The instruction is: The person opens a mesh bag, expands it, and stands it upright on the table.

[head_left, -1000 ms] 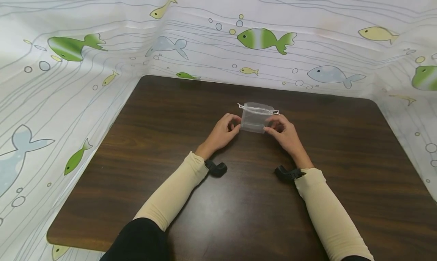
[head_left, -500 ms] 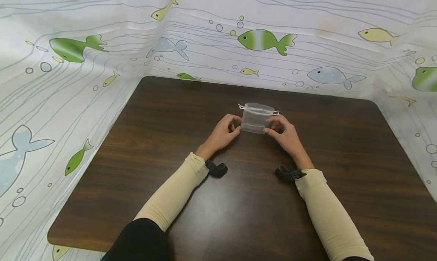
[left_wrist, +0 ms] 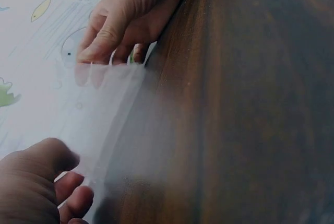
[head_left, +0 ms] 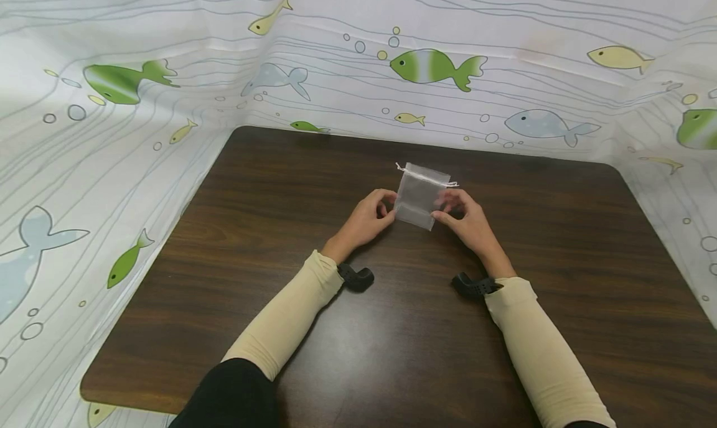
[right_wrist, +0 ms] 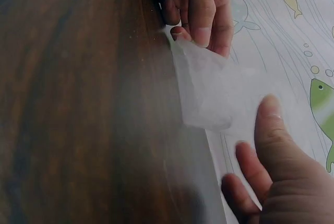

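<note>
One left hand (head_left: 364, 221), ours, pinching the left edge of one sheer bag (head_left: 417, 195); one right hand (head_left: 472, 221), pinching its right edge. We hold the bag between them, white cord (head_left: 428, 178) near its far end. One brown table (head_left: 392, 347) below; fish-printed cloth (head_left: 347, 86) behind and beside it.

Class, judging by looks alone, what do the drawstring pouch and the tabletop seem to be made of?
Pouch: probably sheer synthetic fabric such as organza, faintly glossy; fingers show through it.
Tabletop: wood or wood-look laminate, semi-gloss; brown grain shows and light glares off it.
</note>
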`<state>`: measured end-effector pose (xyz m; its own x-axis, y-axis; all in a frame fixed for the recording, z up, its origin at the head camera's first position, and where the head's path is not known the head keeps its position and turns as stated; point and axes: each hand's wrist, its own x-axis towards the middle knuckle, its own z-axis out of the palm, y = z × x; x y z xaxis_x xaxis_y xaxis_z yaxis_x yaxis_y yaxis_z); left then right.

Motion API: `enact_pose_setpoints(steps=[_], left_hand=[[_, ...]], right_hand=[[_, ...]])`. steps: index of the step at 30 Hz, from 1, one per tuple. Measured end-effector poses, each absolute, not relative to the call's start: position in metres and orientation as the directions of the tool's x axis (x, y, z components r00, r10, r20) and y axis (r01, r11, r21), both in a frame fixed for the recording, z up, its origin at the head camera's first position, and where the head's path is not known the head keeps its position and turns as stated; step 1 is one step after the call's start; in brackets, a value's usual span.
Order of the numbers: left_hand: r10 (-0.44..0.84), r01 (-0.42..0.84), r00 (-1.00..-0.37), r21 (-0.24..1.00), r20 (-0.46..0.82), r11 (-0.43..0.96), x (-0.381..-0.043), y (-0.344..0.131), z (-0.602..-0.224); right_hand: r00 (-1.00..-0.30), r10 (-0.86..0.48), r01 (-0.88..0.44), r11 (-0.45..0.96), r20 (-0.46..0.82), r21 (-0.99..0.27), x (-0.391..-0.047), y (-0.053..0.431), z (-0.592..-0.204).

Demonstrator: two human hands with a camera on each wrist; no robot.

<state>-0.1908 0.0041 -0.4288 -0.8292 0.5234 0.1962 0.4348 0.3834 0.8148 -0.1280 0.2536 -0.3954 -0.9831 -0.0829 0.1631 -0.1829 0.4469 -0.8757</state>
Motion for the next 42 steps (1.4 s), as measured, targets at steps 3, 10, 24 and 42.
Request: enact_pose_setpoints(steps=[3, 10, 24, 42], left_hand=[[0.555, 0.445, -0.815, 0.792, 0.165, 0.419, -0.190, 0.004, -0.429], [0.576, 0.455, -0.809, 0.742, 0.115, 0.492, -0.188, 0.008, -0.427], [0.415, 0.395, -0.890, 0.778, 0.191, 0.489, -0.182, 0.019, -0.429], [0.463, 0.496, -0.852, 0.659, 0.244, 0.565, -0.173, 0.026, -0.427]], right_hand=[[-0.988, -0.093, -0.152, 0.450, 0.122, -0.880, -0.129, 0.253, -0.392], [-0.997, -0.064, -0.069, 0.434, 0.045, -0.898, -0.135, 0.257, -0.398], [-0.991, -0.114, -0.123, 0.621, 0.066, -0.774, -0.144, 0.263, -0.426], [-0.968, -0.135, -0.234, 0.790, 0.212, -0.566, -0.143, 0.246, -0.424]])
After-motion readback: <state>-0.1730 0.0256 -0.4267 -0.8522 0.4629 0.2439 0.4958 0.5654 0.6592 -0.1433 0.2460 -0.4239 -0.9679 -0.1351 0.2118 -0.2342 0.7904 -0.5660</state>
